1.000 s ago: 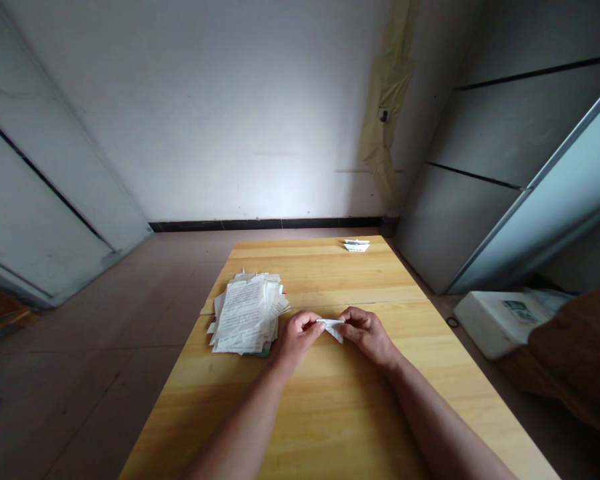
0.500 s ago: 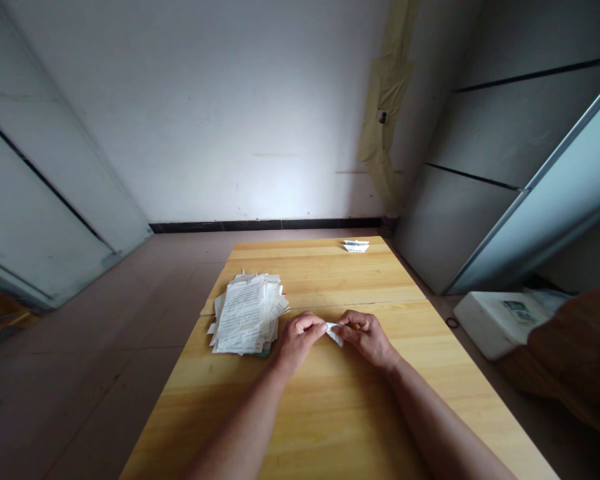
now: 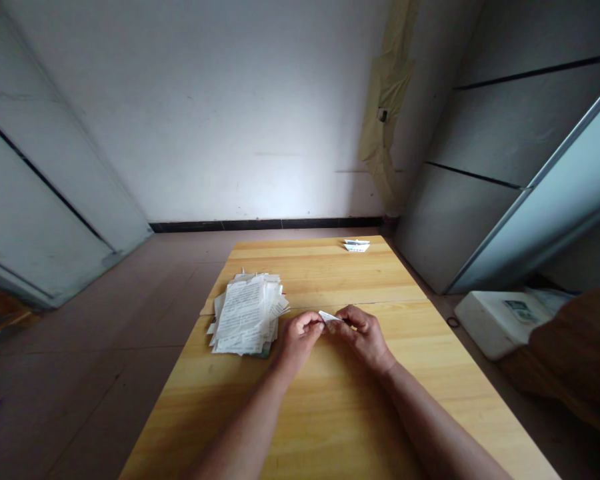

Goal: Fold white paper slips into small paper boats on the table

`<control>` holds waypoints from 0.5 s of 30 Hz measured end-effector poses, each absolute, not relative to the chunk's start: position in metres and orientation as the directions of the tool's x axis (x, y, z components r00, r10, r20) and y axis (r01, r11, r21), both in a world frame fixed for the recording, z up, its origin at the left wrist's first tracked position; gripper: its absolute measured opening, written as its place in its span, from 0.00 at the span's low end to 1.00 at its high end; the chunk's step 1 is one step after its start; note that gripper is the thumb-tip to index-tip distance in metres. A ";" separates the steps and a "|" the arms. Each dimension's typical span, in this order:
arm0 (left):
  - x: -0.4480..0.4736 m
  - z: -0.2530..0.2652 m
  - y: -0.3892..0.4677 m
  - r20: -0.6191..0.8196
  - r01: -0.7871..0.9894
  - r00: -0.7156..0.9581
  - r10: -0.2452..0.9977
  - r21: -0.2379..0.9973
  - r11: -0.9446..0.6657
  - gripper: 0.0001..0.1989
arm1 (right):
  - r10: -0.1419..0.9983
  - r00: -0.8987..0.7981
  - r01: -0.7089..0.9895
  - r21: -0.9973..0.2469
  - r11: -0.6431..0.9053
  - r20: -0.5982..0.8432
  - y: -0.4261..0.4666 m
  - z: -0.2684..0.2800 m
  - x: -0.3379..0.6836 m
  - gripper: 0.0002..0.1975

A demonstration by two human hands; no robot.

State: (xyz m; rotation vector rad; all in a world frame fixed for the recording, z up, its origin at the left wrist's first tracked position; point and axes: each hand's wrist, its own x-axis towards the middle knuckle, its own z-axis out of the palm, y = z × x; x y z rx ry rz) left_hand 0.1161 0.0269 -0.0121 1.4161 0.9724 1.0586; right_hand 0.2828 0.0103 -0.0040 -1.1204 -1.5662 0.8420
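Observation:
A small folded piece of printed paper (image 3: 330,317) is pinched between both hands above the wooden table (image 3: 325,413). My left hand (image 3: 301,337) has thumb and fingers closed on its left end. From the other side, my right hand (image 3: 364,333) grips the right part, covering some of it. Left of my hands lies an untidy stack of printed paper sheets (image 3: 243,313). A folded paper boat (image 3: 357,246) stands near the far right edge of the table.
A white foam box (image 3: 493,323) sits on the floor to the right, beside a brown item (image 3: 580,353). Grey cabinet panels (image 3: 470,220) rise on the right. Beyond the table's far edge is a white wall (image 3: 230,120).
The folded paper has turned between my fingers: it pointed down toward me before and now its point shows on the upper side. My right hand has shifted slightly left.

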 end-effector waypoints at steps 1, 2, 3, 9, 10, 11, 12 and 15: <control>0.116 -0.011 0.026 0.091 -0.011 0.289 0.953 0.996 -0.092 0.07 | 0.948 -0.078 0.219 -0.922 0.319 0.309 0.011 -0.005 0.283 0.12; 0.116 -0.010 0.026 0.085 -0.028 0.300 0.950 0.996 -0.080 0.08 | 0.954 -0.077 0.183 -0.936 0.300 0.291 0.011 -0.005 0.283 0.12; 0.116 -0.009 0.026 0.075 -0.040 0.310 0.948 0.997 -0.065 0.09 | 0.960 -0.077 0.150 -0.949 0.277 0.268 0.012 -0.005 0.283 0.13; 0.117 -0.007 0.024 0.017 -0.071 0.316 0.949 0.997 0.006 0.11 | 0.979 -0.076 0.086 -0.977 0.193 0.187 0.013 -0.005 0.280 0.15; 0.117 -0.007 0.024 0.016 -0.080 0.321 0.947 0.997 0.010 0.12 | 0.980 -0.068 0.084 -0.978 0.190 0.185 0.013 -0.004 0.280 0.16; 0.116 -0.007 0.024 0.017 -0.088 0.330 0.944 0.996 0.013 0.12 | 0.982 -0.064 0.078 -0.980 0.184 0.179 0.013 -0.004 0.279 0.16; 0.116 -0.007 0.024 0.019 -0.095 0.342 0.940 0.995 0.015 0.13 | 0.983 -0.066 0.069 -0.982 0.175 0.170 0.013 -0.004 0.279 0.16; 0.116 -0.006 0.023 0.020 -0.104 0.367 0.930 0.994 0.019 0.13 | 0.985 -0.096 0.048 -0.987 0.151 0.146 0.012 -0.004 0.278 0.17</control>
